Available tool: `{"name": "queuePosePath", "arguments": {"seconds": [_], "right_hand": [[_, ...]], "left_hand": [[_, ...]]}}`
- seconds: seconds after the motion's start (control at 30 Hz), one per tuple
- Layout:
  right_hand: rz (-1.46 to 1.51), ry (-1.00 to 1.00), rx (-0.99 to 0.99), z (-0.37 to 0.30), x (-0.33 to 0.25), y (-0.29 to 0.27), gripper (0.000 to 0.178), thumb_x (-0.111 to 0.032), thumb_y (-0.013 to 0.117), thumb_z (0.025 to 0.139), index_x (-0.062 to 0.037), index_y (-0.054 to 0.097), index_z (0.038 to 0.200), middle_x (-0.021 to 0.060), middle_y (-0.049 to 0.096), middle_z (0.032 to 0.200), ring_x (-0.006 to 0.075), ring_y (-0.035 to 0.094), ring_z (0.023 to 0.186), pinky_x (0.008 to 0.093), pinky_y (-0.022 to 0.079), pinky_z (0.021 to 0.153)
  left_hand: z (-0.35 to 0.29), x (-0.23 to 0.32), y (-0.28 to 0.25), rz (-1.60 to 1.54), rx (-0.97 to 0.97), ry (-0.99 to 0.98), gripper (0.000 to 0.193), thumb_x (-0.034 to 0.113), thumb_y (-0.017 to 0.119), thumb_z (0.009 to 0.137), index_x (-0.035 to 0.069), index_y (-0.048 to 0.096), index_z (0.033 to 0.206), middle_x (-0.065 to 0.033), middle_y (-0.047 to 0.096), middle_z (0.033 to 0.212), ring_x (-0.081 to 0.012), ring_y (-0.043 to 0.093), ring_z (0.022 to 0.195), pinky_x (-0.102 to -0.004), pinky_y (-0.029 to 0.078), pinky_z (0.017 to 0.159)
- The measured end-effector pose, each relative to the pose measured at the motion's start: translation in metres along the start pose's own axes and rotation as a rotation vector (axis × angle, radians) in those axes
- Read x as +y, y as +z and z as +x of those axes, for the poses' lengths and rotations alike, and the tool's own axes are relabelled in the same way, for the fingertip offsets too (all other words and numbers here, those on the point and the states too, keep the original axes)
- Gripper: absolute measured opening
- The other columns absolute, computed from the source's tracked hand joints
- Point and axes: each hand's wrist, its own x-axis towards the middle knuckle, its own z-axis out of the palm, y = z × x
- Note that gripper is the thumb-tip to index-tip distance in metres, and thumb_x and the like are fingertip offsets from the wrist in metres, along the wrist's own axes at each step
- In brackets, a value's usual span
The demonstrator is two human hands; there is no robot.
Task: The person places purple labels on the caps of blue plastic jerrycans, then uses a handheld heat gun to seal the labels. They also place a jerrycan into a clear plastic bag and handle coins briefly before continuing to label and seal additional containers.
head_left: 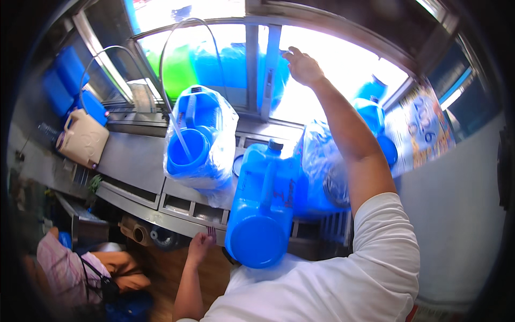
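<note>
My right hand (304,65) is raised at the window, its fingers curled beside the upright window frame (270,75). A small dark piece shows at the fingertips; what it is cannot be made out. Low at the counter's front edge, my left hand (200,248) is closed, with a small purple pronged thing (211,232) at its fingers. A capped blue jug (259,209) with a handle and a round lid faces me, close to my body. Behind it to the left, a blue jug (188,153) in clear plastic has its round mouth uncovered, with a thin tube (179,137) running into it.
Another plastic-wrapped blue jug (322,172) stands under my right arm. A beige jerrycan (83,138) sits on the metal counter (129,158) at the left. Blue and green containers (179,70) show through the window. Someone in a pink top (61,265) is at lower left.
</note>
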Motion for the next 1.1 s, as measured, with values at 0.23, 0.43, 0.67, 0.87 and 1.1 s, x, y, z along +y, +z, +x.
{"name": "queuePosePath", "arguments": {"seconds": [0.23, 0.43, 0.67, 0.87, 1.1], "right_hand": [[-0.225, -0.176, -0.031, 0.093, -0.016, 0.020, 0.049, -0.006, 0.049, 0.096, -0.0150, 0.051, 0.144, 0.0073, 0.035, 0.158, 0.0277, 0.054, 0.128, 0.0442, 0.047, 0.105], [-0.226, -0.165, -0.020, 0.108, -0.010, 0.034, 0.042, -0.007, 0.047, 0.096, -0.0124, 0.057, 0.136, 0.0058, 0.040, 0.154, 0.0301, 0.049, 0.132, 0.0467, 0.044, 0.106], [-0.155, -0.124, -0.008, 0.106, -0.008, 0.027, 0.032, -0.012, 0.050, 0.096, -0.0122, 0.063, 0.126, 0.0057, 0.047, 0.147, 0.0302, 0.052, 0.128, 0.0475, 0.046, 0.103], [-0.216, -0.115, -0.050, 0.089, 0.006, 0.018, 0.040, -0.018, 0.059, 0.094, -0.0134, 0.057, 0.134, 0.0127, 0.044, 0.147, 0.0333, 0.051, 0.131, 0.0486, 0.046, 0.106], [0.111, -0.223, -0.362, -0.083, 0.015, -0.034, 0.056, -0.034, 0.068, 0.092, -0.0117, 0.052, 0.141, 0.0167, 0.047, 0.146, 0.0334, 0.051, 0.131, 0.0457, 0.040, 0.110]], "left_hand": [[-0.045, -0.019, 0.036, -0.078, 0.273, -0.184, 0.013, 0.014, 0.068, 0.091, 0.004, 0.060, 0.090, -0.0004, 0.062, 0.078, -0.0074, 0.055, 0.072, -0.0260, 0.047, 0.068], [-0.055, 0.011, 0.048, 0.053, 0.338, -0.118, 0.014, 0.015, 0.070, 0.089, 0.004, 0.061, 0.088, -0.0005, 0.062, 0.077, -0.0096, 0.055, 0.071, -0.0279, 0.048, 0.067], [-0.062, 0.019, 0.055, 0.039, 0.390, -0.105, 0.016, 0.016, 0.071, 0.088, 0.004, 0.061, 0.086, -0.0005, 0.062, 0.075, -0.0097, 0.055, 0.071, -0.0276, 0.048, 0.068], [-0.073, 0.014, 0.061, 0.005, 0.389, -0.108, 0.017, 0.018, 0.071, 0.089, 0.005, 0.061, 0.087, 0.0006, 0.062, 0.077, -0.0076, 0.054, 0.071, -0.0260, 0.046, 0.066], [-0.044, 0.031, 0.057, -0.156, 0.363, 0.110, 0.013, 0.015, 0.067, 0.095, 0.004, 0.060, 0.093, -0.0009, 0.063, 0.082, -0.0078, 0.056, 0.075, -0.0249, 0.048, 0.070]]}}
